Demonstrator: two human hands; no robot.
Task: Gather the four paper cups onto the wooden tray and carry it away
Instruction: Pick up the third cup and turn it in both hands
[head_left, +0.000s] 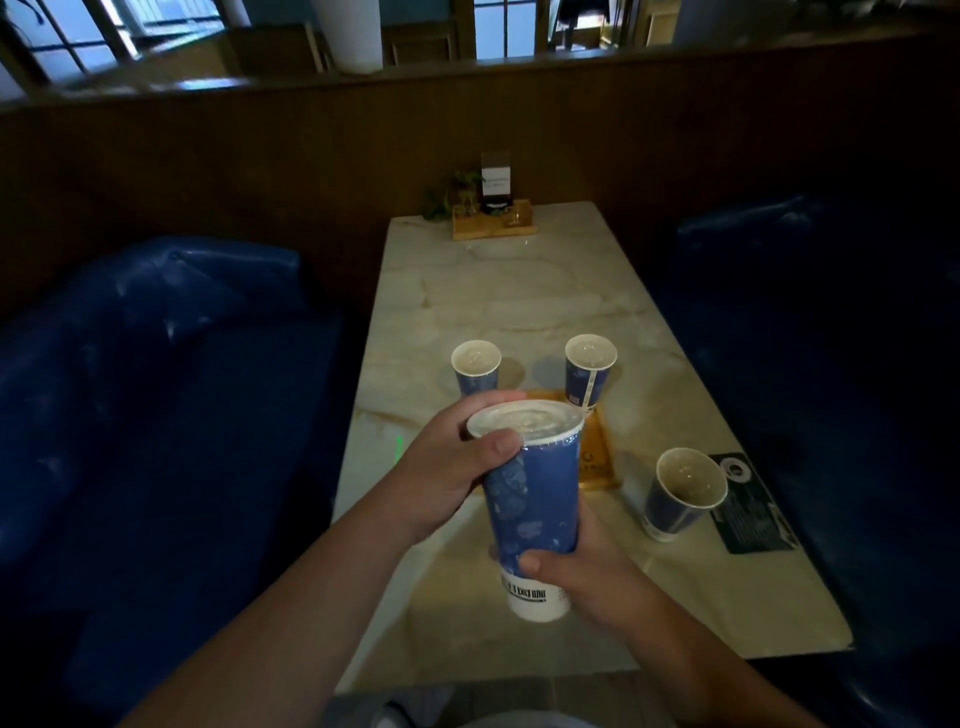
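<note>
I hold a tall blue paper cup (535, 499) with a sealed white top in the air above the table's near end. My left hand (441, 462) grips it near the rim and my right hand (587, 566) wraps its lower part. Behind the cup lies the wooden tray (597, 457), mostly hidden by it. A second blue cup (587, 376) stands at the tray's far edge; whether it is on the tray I cannot tell. A third cup (475, 366) stands on the table to its left. A fourth cup (680, 493) stands right of the tray.
The marble table (519, 291) runs away from me between two blue bench seats (156, 389). A dark card (748, 504) lies by the right edge. At the far end sits a small wooden stand (491, 218) with a plant and a sign, against a wooden partition.
</note>
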